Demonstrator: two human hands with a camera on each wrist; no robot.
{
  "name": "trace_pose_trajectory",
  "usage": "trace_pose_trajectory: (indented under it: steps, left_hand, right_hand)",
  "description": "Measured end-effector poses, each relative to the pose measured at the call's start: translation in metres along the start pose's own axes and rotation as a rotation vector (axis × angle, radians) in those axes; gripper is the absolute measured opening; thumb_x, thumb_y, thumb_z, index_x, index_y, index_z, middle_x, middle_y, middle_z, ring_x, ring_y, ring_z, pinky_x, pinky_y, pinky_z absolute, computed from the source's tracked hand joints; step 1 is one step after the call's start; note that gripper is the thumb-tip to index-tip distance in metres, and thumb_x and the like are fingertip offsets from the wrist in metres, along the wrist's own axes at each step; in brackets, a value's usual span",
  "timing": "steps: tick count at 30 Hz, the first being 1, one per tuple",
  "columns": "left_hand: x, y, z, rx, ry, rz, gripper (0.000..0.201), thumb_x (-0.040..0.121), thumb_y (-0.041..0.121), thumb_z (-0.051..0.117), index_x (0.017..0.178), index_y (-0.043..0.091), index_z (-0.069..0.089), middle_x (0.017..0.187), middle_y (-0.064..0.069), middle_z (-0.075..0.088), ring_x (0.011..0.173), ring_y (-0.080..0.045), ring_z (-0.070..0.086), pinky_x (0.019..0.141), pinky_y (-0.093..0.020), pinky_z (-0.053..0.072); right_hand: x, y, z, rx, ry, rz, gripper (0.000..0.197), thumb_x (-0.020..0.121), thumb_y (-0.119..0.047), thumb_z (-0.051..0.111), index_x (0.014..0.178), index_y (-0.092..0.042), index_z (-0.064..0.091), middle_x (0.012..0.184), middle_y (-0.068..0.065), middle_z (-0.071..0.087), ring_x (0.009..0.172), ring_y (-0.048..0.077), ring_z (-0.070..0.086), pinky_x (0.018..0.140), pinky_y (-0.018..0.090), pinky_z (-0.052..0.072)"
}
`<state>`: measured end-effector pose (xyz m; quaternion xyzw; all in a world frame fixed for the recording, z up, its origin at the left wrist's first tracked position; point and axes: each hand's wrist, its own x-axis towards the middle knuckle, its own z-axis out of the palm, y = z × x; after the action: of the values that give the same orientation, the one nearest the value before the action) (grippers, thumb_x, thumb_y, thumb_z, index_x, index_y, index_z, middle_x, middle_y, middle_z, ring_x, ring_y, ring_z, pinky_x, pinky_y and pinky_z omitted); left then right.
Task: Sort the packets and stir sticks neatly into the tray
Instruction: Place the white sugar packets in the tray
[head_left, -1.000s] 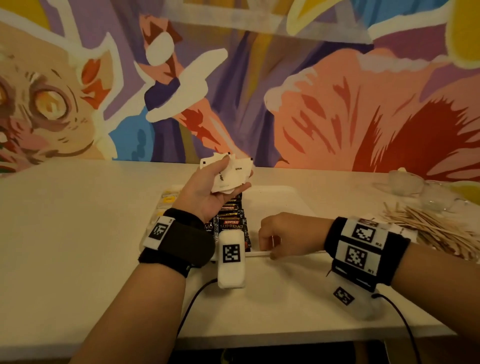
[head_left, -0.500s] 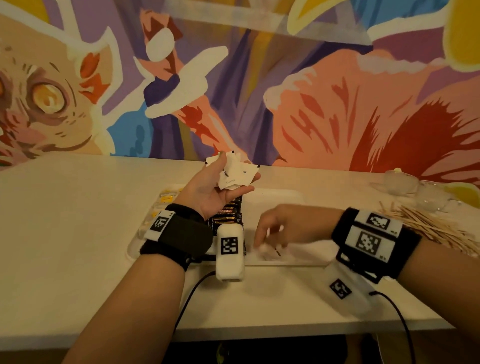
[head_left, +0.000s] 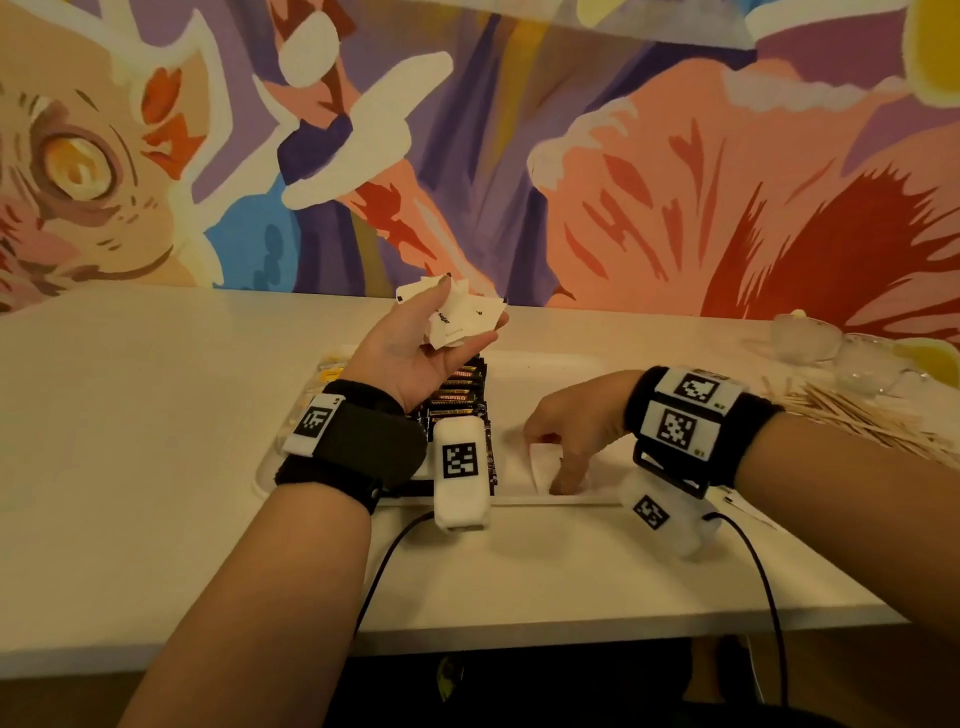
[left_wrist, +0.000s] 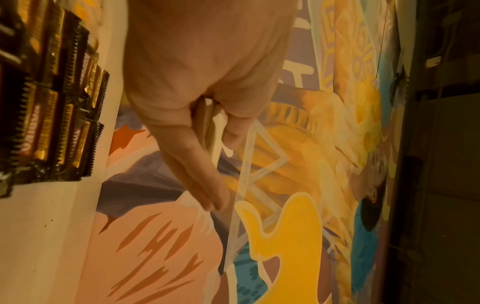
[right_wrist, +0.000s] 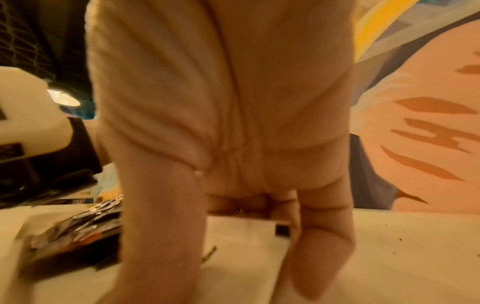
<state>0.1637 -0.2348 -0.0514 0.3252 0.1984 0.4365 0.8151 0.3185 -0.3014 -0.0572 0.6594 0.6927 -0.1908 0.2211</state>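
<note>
A white tray (head_left: 545, 501) lies on the white table (head_left: 130, 441), and everything here is placed against it. At the tray's far-left corner a few yellow packets (head_left: 332, 371) peek out, mostly hidden behind the left wrist strap, so their number and order cannot be made out. Just right of them, in the tray's left part, a row of dark coffee packets (head_left: 462, 387) runs from the far rim toward the near rim — the near end of the row is covered by the white camera block on the left wrist. The left wrist view catches the same dark, gold-printed packets (left_wrist: 52, 107) at its left edge, cut off by the frame.

Above the dark row, lifted off the tray, the left hand (head_left: 415, 358) is turned palm up and grips a loose fan of white sugar packets (head_left: 457, 319) between thumb and curled fingers; how many it holds is unclear.

In the tray's middle, right of the dark row, the right hand (head_left: 576, 426) reaches down with its fingers bent onto a single white packet (head_left: 545, 462) lying on the tray floor. The right wrist view shows the fingers on either side of this white packet (right_wrist: 246, 228), but blur hides whether they pinch it or only press on it.

Off the tray's right end, a heap of wooden stir sticks (head_left: 852, 421) lies on the table, partly hidden by the right forearm. Beyond the heap, near the mural wall (head_left: 675, 182), stand some clear glass dishes (head_left: 831, 348), their shapes hard to read.
</note>
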Motion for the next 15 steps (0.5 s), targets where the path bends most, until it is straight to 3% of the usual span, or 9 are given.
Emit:
trace_pose_trajectory:
  steps: [3, 7, 10, 12, 14, 15]
  left_hand:
    - [0.0, 0.008, -0.005, -0.088, 0.027, 0.057, 0.015, 0.095, 0.017, 0.054, 0.107, 0.008, 0.056, 0.096, -0.021, 0.067, 0.076, -0.039, 0.07, 0.054, -0.038, 0.059]
    - [0.003, 0.015, -0.011, -0.15, 0.027, 0.108, 0.011, 0.095, 0.012, 0.05, 0.102, 0.007, 0.056, 0.103, -0.023, 0.065, 0.083, -0.039, 0.07, 0.059, -0.038, 0.06]
    - [0.004, 0.016, -0.012, -0.163, 0.031, 0.118, 0.011, 0.094, 0.01, 0.05, 0.102, 0.005, 0.056, 0.105, -0.023, 0.065, 0.086, -0.04, 0.069, 0.063, -0.039, 0.06]
    - [0.005, 0.015, -0.013, -0.159, 0.027, 0.106, 0.013, 0.094, 0.009, 0.05, 0.105, 0.004, 0.056, 0.108, -0.024, 0.064, 0.089, -0.041, 0.068, 0.062, -0.04, 0.06]
    - [0.005, 0.014, -0.013, -0.144, 0.029, 0.092, 0.013, 0.095, 0.009, 0.05, 0.106, 0.004, 0.054, 0.11, -0.025, 0.063, 0.091, -0.041, 0.067, 0.06, -0.04, 0.06]
    - [0.006, 0.013, -0.013, -0.136, 0.033, 0.089, 0.014, 0.095, 0.009, 0.049, 0.108, 0.004, 0.054, 0.111, -0.025, 0.063, 0.091, -0.042, 0.067, 0.059, -0.04, 0.06]
  right_hand:
    - [0.002, 0.01, -0.006, 0.121, 0.045, -0.024, 0.016, 0.087, -0.018, 0.064, 0.1, -0.011, 0.059, 0.085, -0.002, 0.059, 0.083, 0.019, 0.059, 0.078, 0.03, 0.051]
    - [0.022, 0.035, -0.034, 0.469, 0.282, 0.08, 0.015, 0.087, 0.005, 0.053, 0.099, 0.004, 0.062, 0.082, 0.007, 0.06, 0.077, 0.02, 0.057, 0.075, 0.03, 0.053]
    - [0.047, 0.048, -0.056, 0.414, 0.47, 0.257, 0.001, 0.084, -0.004, 0.061, 0.083, -0.005, 0.062, 0.08, 0.011, 0.063, 0.069, 0.02, 0.057, 0.077, 0.034, 0.054]
    - [0.063, 0.051, -0.062, 0.301, 0.472, 0.31, 0.018, 0.09, -0.018, 0.058, 0.072, -0.013, 0.055, 0.077, 0.004, 0.059, 0.077, 0.023, 0.057, 0.082, 0.031, 0.049]
    - [0.071, 0.046, -0.067, 0.122, 0.416, 0.388, 0.028, 0.096, -0.033, 0.049, 0.082, -0.01, 0.058, 0.087, 0.005, 0.061, 0.091, 0.025, 0.054, 0.087, 0.029, 0.043]
    - [0.072, 0.044, -0.068, 0.117, 0.427, 0.407, 0.029, 0.095, -0.033, 0.049, 0.101, -0.006, 0.06, 0.105, 0.009, 0.062, 0.101, 0.026, 0.055, 0.092, 0.031, 0.043]
